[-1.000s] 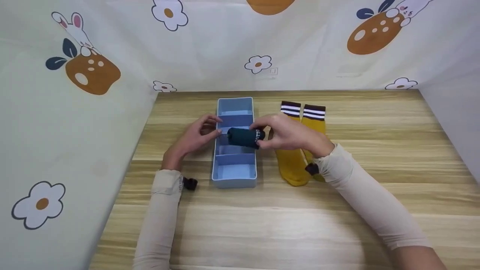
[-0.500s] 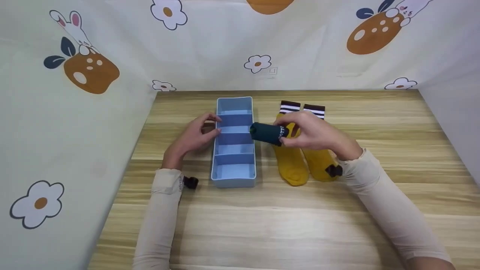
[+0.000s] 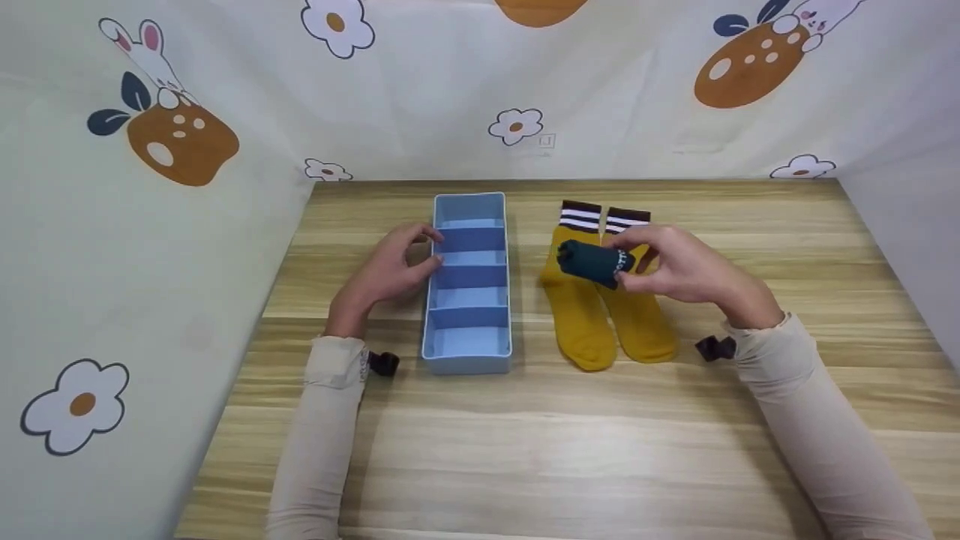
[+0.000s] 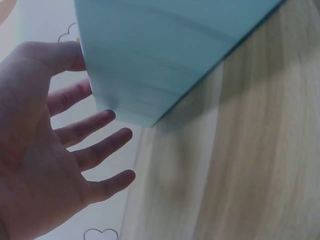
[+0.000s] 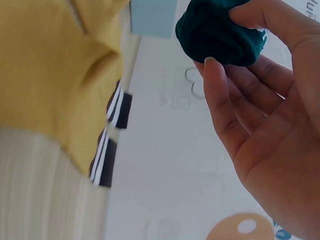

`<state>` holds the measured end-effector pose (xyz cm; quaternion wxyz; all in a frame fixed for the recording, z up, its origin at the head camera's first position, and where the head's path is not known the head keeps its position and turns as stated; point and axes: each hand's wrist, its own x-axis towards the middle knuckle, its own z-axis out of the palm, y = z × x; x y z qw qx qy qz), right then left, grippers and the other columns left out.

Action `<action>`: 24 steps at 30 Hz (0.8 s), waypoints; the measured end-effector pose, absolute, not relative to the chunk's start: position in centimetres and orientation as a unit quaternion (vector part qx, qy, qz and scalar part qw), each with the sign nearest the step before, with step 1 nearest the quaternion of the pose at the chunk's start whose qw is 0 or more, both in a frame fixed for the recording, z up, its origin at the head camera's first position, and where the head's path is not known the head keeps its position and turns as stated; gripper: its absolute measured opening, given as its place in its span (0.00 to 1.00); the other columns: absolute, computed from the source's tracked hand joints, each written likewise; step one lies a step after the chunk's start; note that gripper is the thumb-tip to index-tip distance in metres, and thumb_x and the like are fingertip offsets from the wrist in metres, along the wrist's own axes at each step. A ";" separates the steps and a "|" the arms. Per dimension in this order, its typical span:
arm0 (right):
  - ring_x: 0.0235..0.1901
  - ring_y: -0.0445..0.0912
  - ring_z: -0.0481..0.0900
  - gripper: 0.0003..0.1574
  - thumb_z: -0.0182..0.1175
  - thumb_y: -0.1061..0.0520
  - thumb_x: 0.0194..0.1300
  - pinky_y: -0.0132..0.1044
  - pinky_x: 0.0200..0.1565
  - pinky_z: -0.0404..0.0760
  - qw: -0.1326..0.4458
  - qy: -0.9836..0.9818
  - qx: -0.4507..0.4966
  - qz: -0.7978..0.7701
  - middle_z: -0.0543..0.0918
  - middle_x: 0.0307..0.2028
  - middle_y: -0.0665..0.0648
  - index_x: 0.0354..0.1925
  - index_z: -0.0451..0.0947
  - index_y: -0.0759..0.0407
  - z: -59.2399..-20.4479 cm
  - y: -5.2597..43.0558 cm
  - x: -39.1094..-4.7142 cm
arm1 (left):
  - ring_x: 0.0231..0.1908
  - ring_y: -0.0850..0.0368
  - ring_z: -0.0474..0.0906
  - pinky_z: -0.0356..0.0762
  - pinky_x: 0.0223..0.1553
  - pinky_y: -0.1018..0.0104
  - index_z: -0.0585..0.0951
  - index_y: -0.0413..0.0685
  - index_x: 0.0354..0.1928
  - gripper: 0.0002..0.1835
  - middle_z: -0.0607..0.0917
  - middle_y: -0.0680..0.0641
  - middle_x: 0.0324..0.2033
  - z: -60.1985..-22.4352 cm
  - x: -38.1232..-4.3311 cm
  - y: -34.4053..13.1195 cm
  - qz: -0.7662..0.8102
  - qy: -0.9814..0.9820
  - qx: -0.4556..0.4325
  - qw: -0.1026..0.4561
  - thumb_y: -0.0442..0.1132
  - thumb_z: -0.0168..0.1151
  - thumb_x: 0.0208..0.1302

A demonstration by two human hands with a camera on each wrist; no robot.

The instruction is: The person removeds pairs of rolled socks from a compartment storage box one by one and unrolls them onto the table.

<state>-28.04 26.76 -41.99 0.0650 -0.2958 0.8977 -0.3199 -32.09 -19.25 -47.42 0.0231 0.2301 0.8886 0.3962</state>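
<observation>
My right hand (image 3: 679,266) pinches a rolled dark green pair of socks (image 3: 591,262) between thumb and fingers, with white lettering on its cuff. In the right wrist view the roll's folded end (image 5: 215,35) faces the camera. Beneath it, two mustard-yellow socks (image 3: 585,330) with dark cuffs and white stripes lie flat, side by side. My left hand (image 3: 394,266) is at the left side of a light blue divided box (image 3: 466,365), its thumb and a fingertip right at the rim. The left wrist view shows the other fingers (image 4: 105,150) spread loosely beside the box wall.
Dividers split the box into several compartments, with bare floors showing. A wood-grain table (image 3: 525,450) lies under everything. Patterned white sheeting (image 3: 420,97) with flowers and rabbits rises behind and along the sides.
My right hand has carried the green roll rightward, from above the box to above the yellow socks. The box compartments have come into full view. My left hand has stayed at the rim.
</observation>
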 end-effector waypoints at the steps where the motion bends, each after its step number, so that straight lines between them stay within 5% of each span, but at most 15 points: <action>1: 0.51 0.50 0.84 0.24 0.73 0.60 0.67 0.40 0.49 0.88 0.064 0.899 -0.292 -0.320 0.90 0.54 0.59 0.60 0.85 0.58 -42.1 27.2 -28.0 | 0.70 0.43 0.75 0.68 0.77 0.44 0.81 0.40 0.62 0.19 0.83 0.40 0.63 -47.3 -32.0 -19.2 0.388 0.892 0.232 0.022 0.39 0.67 0.74; 10: 0.50 0.49 0.84 0.23 0.73 0.64 0.65 0.28 0.44 0.85 0.022 0.907 -0.255 -0.334 0.91 0.54 0.61 0.59 0.87 0.59 -42.6 31.8 -27.6 | 0.78 0.39 0.67 0.64 0.80 0.39 0.80 0.45 0.66 0.21 0.74 0.39 0.74 -45.3 -30.9 -18.0 0.339 0.918 0.205 0.031 0.41 0.67 0.75; 17: 0.45 0.35 0.82 0.23 0.73 0.67 0.63 0.25 0.41 0.84 0.016 0.914 -0.208 -0.348 0.91 0.51 0.63 0.57 0.88 0.60 -43.3 34.9 -27.4 | 0.78 0.37 0.67 0.65 0.79 0.38 0.80 0.48 0.66 0.21 0.72 0.40 0.77 -44.9 -30.6 -17.4 0.306 0.932 0.195 0.023 0.41 0.68 0.74; 24: 0.34 0.41 0.85 0.25 0.74 0.69 0.63 0.26 0.36 0.85 0.040 0.917 -0.182 -0.353 0.89 0.53 0.70 0.58 0.87 0.63 -44.3 37.4 -27.3 | 0.78 0.35 0.68 0.65 0.79 0.37 0.81 0.48 0.63 0.20 0.73 0.37 0.77 -44.1 -30.2 -16.6 0.276 0.941 0.198 -0.007 0.40 0.69 0.73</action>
